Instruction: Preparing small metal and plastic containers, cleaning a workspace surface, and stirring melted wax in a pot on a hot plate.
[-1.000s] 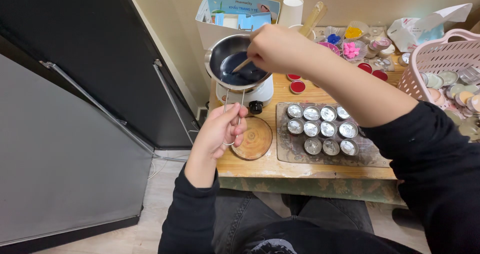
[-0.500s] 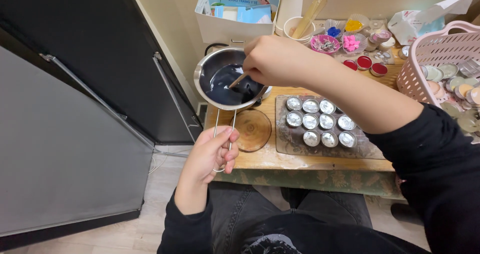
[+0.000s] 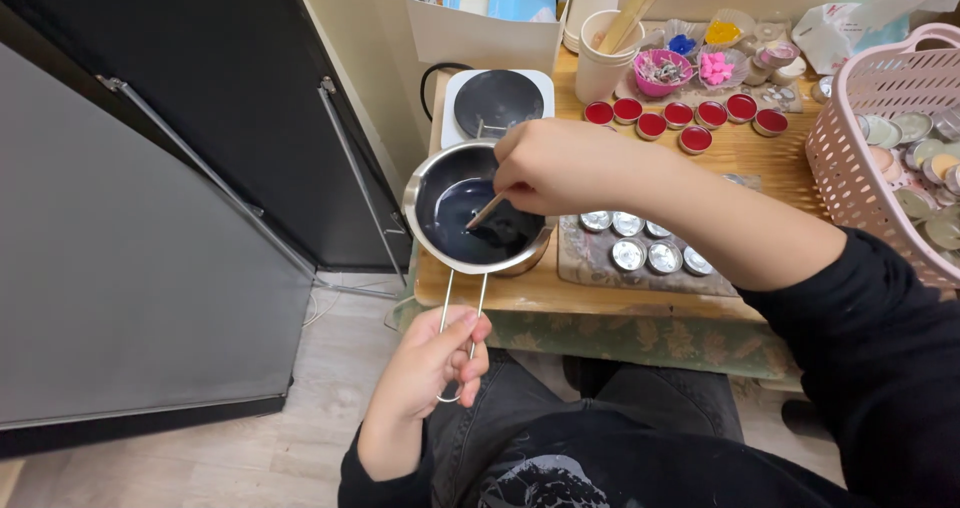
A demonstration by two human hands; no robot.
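Left hand: the left hand (image 3: pixel 432 366) has its fingers (image 3: pixel 468 360) curled shut around the far end of the wire handle (image 3: pixel 462 313), holding the steel saucepan (image 3: pixel 470 213) level so the dark liquid (image 3: pixel 462 220) inside does not tip.
Right hand: the right hand (image 3: pixel 560 163) pinches a thin wooden stick (image 3: pixel 487 211) between closed fingers, tilted down with its tip in the liquid, judged to be for stirring.
Saucepan place: ahead of the left fingers and directly under the right fingers, at the near left edge of the wooden tabletop (image 3: pixel 760 153), its handle reaching off the edge toward the person.
Hot plate: the small white hot plate (image 3: pixel 497 103) lies just beyond the right fingers, bare, with the pan off it.
Empty tins: silver tins (image 3: pixel 645 248) sit on a mat just right of the pan, partly hidden under the right forearm, close enough for pouring.
Filled tins: red-filled tins (image 3: pixel 680 118) stand in a row farther back, well apart from the pan.
Basket: a pink basket (image 3: pixel 860 158) of lids stands far right.
Change: half a second earlier the pan sat farther back, about where the hot plate now shows; it has come nearer the edge, and the left hand has kept its grip on the handle.
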